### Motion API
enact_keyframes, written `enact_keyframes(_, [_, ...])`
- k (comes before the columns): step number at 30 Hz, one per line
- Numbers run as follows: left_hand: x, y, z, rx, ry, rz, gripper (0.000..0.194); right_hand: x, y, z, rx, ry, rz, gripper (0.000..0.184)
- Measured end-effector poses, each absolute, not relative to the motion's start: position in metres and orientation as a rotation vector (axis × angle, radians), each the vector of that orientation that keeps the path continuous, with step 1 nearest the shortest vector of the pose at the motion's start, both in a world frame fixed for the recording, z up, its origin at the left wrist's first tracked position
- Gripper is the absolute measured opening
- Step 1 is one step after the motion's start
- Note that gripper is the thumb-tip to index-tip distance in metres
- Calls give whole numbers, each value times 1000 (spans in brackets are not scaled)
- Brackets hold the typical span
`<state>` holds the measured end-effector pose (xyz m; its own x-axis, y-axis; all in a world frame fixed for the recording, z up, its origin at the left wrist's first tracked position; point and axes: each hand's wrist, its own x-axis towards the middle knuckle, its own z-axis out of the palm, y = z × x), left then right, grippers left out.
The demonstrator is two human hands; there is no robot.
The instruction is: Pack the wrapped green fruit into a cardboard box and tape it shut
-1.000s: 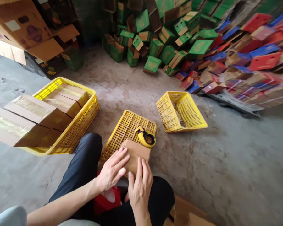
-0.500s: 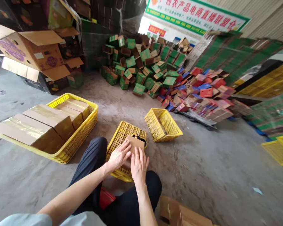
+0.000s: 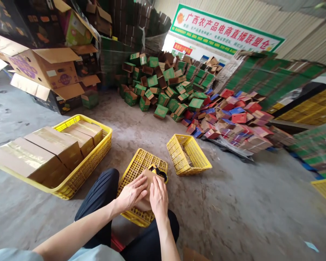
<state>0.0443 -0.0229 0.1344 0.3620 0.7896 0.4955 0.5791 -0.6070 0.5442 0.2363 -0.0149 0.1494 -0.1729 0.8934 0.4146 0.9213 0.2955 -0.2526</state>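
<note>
A small brown cardboard box [image 3: 150, 175] rests on an upturned yellow plastic crate [image 3: 133, 166] between my knees. My left hand [image 3: 132, 192] lies on the box's left side, fingers stretched out and close together. On the right side of its top rests my right hand [image 3: 159, 195], with the fingers extended and flat. Both hands touch the box without wrapping round it, and they cover much of it. Just behind the box, a yellow and black tape dispenser [image 3: 163, 174] lies on the crate, partly hidden.
To the left, a yellow basket [image 3: 97, 159] holds several taped cardboard boxes [image 3: 50, 143]. Another yellow crate [image 3: 190, 156] lies beyond on the right. Piles of green boxes [image 3: 163, 99] and red and blue boxes [image 3: 239, 117] stand farther back, with large open cartons [image 3: 54, 69] at left.
The view has tilted up, bringing a wall banner into sight. Both hands stay on the box, their fingers shifting slightly; the box now hides more of the tape dispenser.
</note>
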Motion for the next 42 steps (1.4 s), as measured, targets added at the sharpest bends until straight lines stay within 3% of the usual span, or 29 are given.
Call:
enact_keyframes(5, [55,-33,142,2421,1144,1020,44,273,1,147,-1584,-2059,-2,65])
enact_keyframes(10, [54,-31,138,2424,1206,934,47,282,3,148,-1654,-1874,165,62])
enact_keyframes(20, [40,-64,143,2512,1172,848,50,263,-63,144,-1940,-1569,101,69])
enact_keyframes(25, [35,-89,142,2531,1094,769,59,252,-74,130,-1885,-1635,-27,70])
enact_keyframes(29, [45,-72,145,2454,1194,837,52,249,-71,118,-1854,-1757,-83,81])
enact_keyframes(36, [56,-38,144,2417,1461,896,44,240,-71,113,-1891,-1709,-16,75])
enact_keyframes(42, [58,-22,127,2422,1424,910,55,242,-48,137,-1620,-2266,-29,56])
